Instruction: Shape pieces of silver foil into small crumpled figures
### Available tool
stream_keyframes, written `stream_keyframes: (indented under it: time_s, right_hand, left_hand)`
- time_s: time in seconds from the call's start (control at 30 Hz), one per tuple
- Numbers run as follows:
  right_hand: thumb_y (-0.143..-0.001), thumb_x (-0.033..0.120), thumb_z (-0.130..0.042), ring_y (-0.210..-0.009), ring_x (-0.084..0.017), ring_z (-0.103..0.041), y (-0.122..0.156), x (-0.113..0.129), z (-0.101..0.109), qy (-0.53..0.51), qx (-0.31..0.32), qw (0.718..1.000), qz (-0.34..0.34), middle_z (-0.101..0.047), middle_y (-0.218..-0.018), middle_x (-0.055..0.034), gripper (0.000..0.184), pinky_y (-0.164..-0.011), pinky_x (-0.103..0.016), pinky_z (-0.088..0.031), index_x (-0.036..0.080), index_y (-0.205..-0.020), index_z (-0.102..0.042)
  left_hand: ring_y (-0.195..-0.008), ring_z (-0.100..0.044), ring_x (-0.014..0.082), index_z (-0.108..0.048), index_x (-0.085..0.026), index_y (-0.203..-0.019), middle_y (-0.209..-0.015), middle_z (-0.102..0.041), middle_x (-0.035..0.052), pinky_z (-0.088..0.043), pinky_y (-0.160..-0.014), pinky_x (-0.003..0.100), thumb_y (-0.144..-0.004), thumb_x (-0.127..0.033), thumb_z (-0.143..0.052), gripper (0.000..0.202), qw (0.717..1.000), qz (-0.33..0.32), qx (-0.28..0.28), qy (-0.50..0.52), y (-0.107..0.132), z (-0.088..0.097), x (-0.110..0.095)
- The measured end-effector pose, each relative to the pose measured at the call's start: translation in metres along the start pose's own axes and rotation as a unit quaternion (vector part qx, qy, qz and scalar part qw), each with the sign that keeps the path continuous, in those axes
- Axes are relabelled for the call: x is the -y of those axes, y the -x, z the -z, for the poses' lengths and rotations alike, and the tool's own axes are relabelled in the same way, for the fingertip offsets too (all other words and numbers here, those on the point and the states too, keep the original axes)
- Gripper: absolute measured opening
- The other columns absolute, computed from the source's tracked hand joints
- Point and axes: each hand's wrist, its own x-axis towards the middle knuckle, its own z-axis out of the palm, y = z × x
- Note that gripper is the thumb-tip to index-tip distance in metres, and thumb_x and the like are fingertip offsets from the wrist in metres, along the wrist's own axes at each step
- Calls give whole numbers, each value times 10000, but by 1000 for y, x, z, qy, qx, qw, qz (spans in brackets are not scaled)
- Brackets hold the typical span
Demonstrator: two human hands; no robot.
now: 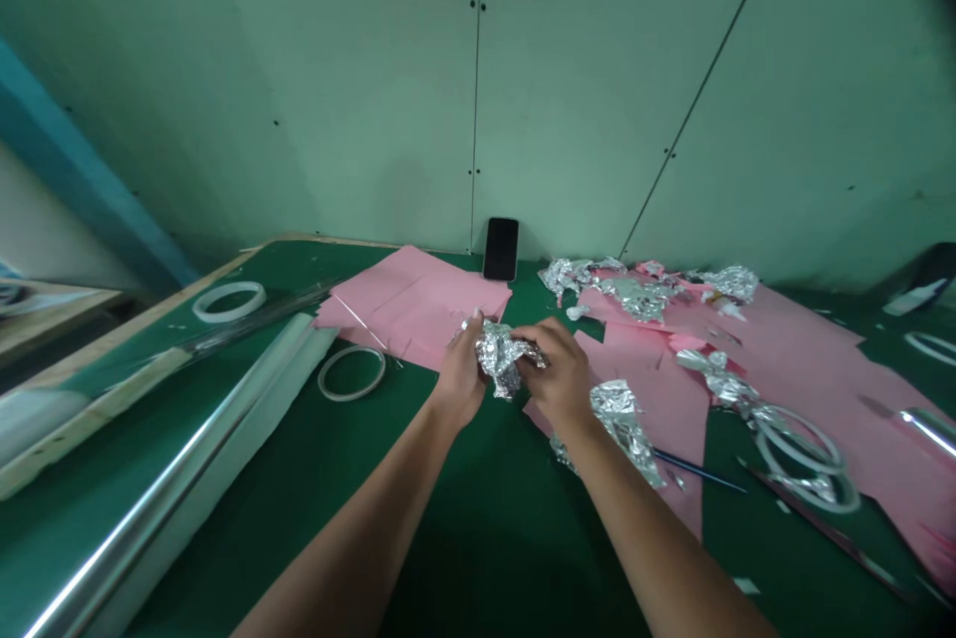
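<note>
Both of my hands meet over the middle of a green table (463, 529). A crumpled lump of aluminium foil (499, 359) sits between them. My left hand (461, 371) has its fingers curled round the lump's left side. My right hand (557, 371) pinches the lump's right side, fingers closed on it. Just right of my right wrist lies another crumpled foil piece (619, 419) on pink paper (418, 305).
Pink paper sheets (814, 389) cover the right of the table, with more foil scraps (642, 295) on them. Tape rings (352, 372) lie left, far left (228, 301) and right (799, 439). A foil roll (171, 479) lies along the left edge. A dark phone (500, 248) leans on the wall.
</note>
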Motion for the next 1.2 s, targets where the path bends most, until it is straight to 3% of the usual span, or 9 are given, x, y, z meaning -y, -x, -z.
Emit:
stream_keyframes:
  time_s: [0.1, 0.27, 0.37, 0.47, 0.6, 0.67, 0.8, 0.97, 1.2]
  right_hand:
    - [-766, 125, -545, -858, -209, -589, -1, -1, 0, 18, 6, 1000, 1, -623, -880, -34, 249, -703, -308, -462, 244, -928, -692]
    - [-797, 161, -540, -755, -169, -605, -1, 3, -4, 0, -18, 996, -90, -619, -832, -9, 192, -645, -276, -461, 247, -889, -685]
    - [-814, 231, -562, -831, -188, -606, -2, 7, -5, -19, -33, 995, -90, -612, -906, -34, 200, -693, -292, -481, 234, -998, -642]
    - [-817, 318, -591, -765, -182, -600, -5, 8, -5, -54, -27, 988, -143, -617, -919, -49, 316, -655, -295, -483, 215, -1115, -575]
    - [-791, 364, -604, -590, -150, -565, -7, 3, -9, -122, 43, 961, -243, -593, -683, 13, 166, -563, -266, -441, 209, -848, -595]
    - [-763, 345, -608, -527, -140, -542, -7, 0, -12, -156, 45, 945, -284, -548, -611, 35, 143, -504, -252, -419, 208, -772, -568]
    - [-716, 303, -597, -470, -130, -539, -10, -2, -10, -186, 27, 924, -334, -543, -620, 44, 109, -442, -243, -421, 216, -758, -547]
    - [-692, 369, -630, -413, -151, -555, -14, 6, -6, -209, 82, 889, -399, -588, -655, 32, 226, -370, -262, -436, 225, -847, -551]
    - [-711, 334, -574, -413, -169, -548, -10, -1, -11, -151, 111, 902, -389, -549, -486, 32, 124, -406, -256, -413, 210, -721, -580]
  left_hand:
    - [-634, -571, 130, -624, -140, -868, -712, -602, 13, -425, -591, 246, -747, -483, -702, 372, 1000, 15, 8, -15, 1, -1, 1]
    - [-661, -586, 139, -635, -141, -831, -725, -622, 17, -448, -625, 255, -744, -465, -712, 345, 999, 23, -4, -38, 0, 0, 3]
    - [-669, -594, 150, -633, -148, -811, -747, -638, 34, -462, -630, 266, -808, -479, -637, 331, 998, 58, 4, 10, -3, 2, 3]
    - [-715, -617, 172, -647, -147, -840, -819, -669, 64, -486, -646, 280, -883, -433, -542, 307, 997, 69, 10, 29, -5, 3, -1]
    - [-657, -612, 157, -631, -155, -789, -765, -664, 51, -496, -615, 265, -908, -368, -508, 273, 997, 69, -18, 35, -4, 2, -5]
    - [-611, -600, 149, -607, -158, -741, -690, -639, 40, -496, -595, 259, -925, -375, -472, 315, 996, 70, -27, 42, -4, 3, -6]
    - [-594, -604, 142, -592, -170, -776, -682, -634, 16, -489, -567, 248, -930, -397, -467, 301, 997, 38, -55, 44, -7, 5, -6]
    - [-601, -601, 135, -594, -170, -878, -692, -621, 6, -482, -587, 243, -908, -406, -512, 252, 998, 17, -42, 38, -5, 3, -7]
    - [-666, -605, 154, -605, -176, -913, -726, -622, 22, -472, -636, 263, -831, -479, -616, 314, 999, -7, -29, 21, -7, 5, -1]
